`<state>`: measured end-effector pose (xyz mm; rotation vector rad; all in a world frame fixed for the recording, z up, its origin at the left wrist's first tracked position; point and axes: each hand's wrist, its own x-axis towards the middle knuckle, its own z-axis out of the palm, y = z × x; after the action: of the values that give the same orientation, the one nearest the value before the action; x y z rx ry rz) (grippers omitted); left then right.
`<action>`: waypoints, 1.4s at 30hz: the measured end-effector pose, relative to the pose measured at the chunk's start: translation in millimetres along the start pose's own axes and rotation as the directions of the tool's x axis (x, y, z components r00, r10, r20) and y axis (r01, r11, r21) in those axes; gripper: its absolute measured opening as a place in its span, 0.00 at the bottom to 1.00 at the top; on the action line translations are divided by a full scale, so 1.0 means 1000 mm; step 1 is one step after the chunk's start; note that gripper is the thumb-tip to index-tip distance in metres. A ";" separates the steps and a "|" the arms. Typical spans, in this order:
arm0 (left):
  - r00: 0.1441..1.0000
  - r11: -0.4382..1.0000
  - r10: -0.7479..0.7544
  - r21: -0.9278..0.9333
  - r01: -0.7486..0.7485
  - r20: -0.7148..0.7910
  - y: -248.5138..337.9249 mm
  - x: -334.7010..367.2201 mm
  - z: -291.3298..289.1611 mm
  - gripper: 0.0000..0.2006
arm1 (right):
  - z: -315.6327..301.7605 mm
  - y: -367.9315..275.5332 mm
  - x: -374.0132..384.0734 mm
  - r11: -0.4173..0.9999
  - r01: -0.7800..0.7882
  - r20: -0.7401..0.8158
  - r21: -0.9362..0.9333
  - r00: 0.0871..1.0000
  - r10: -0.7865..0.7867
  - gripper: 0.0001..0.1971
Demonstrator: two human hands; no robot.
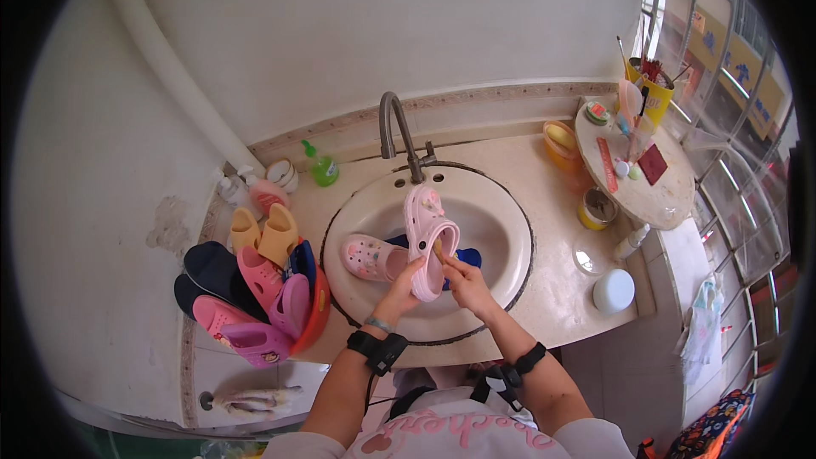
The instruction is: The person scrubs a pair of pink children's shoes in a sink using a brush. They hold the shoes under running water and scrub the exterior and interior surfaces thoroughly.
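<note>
Over the sink (501, 280) I hold a pale pink clog (422, 209) with charms on its toe, tilted with its opening toward me. The fingers of my left hand (403, 291) are closed around its heel. My right hand (467, 285) pinches a slim tan tool (439, 250) that reaches into the clog; its far end is hidden, so its kind is unclear. A second pale pink clog (364, 257) lies in the basin at the left. Something blue (468, 258), apparently footwear, lies beneath the held clog, mostly covered.
A faucet (399, 123) arches over the basin's back. Left on the counter, a red basin (318, 310) is piled with slippers (262, 293); a green pump bottle (321, 167) stands behind. At right are a white-blue round container (614, 291), a yellow tin (597, 209) and a cluttered round board (663, 195).
</note>
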<state>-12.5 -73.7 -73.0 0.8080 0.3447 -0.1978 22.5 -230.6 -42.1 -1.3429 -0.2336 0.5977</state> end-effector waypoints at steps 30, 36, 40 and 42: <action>0.997 0.991 -0.023 -0.135 0.013 -0.070 -0.015 0.003 0.012 0.26 | -0.004 -0.004 0.026 0.831 -0.112 -0.143 -0.544 0.989 0.039 0.22; 0.987 0.960 -0.088 -0.274 0.049 -0.133 -0.021 -0.005 0.008 0.24 | -0.010 -0.006 -0.023 0.893 -0.209 0.052 -0.398 0.967 0.249 0.25; 0.995 0.945 -0.081 -0.320 0.060 -0.055 -0.018 0.003 -0.002 0.24 | -0.016 -0.008 -0.041 0.770 0.052 0.117 -0.636 0.993 0.030 0.22; 0.995 0.948 -0.069 -0.317 0.041 -0.078 -0.018 0.002 0.015 0.24 | -0.029 0.000 -0.036 0.576 0.229 0.140 -0.784 0.971 -0.196 0.21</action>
<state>-12.2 -97.0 -76.2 0.4917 0.4698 -0.1545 7.3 -274.1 -42.2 -2.1424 -0.7607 0.2962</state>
